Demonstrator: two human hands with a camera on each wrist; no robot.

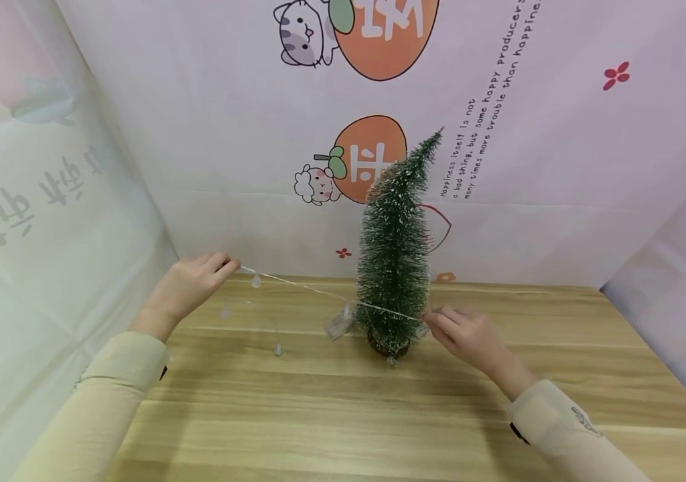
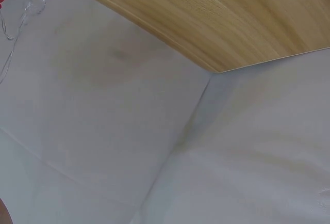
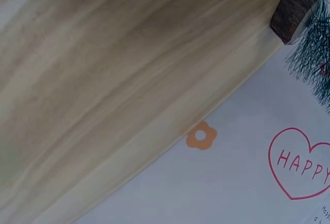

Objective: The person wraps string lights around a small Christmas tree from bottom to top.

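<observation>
A small green artificial Christmas tree (image 1: 394, 254) with whitish specks stands on the table, its tip bent to the right. A thin string of lights (image 1: 295, 284) with clear bulbs stretches across the front of its lower branches. Left of the tree, my left hand (image 1: 189, 284) pinches the wire, raised above the table's back edge. My right hand (image 1: 469, 335) pinches the wire close to the tree's right side. Part of the string hangs in a loop with a bulb (image 1: 279, 349). The left wrist view catches a bulb (image 2: 35, 4); the right wrist view, the brown tree base (image 3: 294, 12).
A clear, box-like piece (image 1: 339, 324) lies beside the tree's base on the wood-grain table (image 1: 319, 415). Behind the table rises a white printed cloth (image 1: 228, 167) with cartoon pictures and lettering. Similar cloth (image 1: 23, 268) closes off the left side, and another the right.
</observation>
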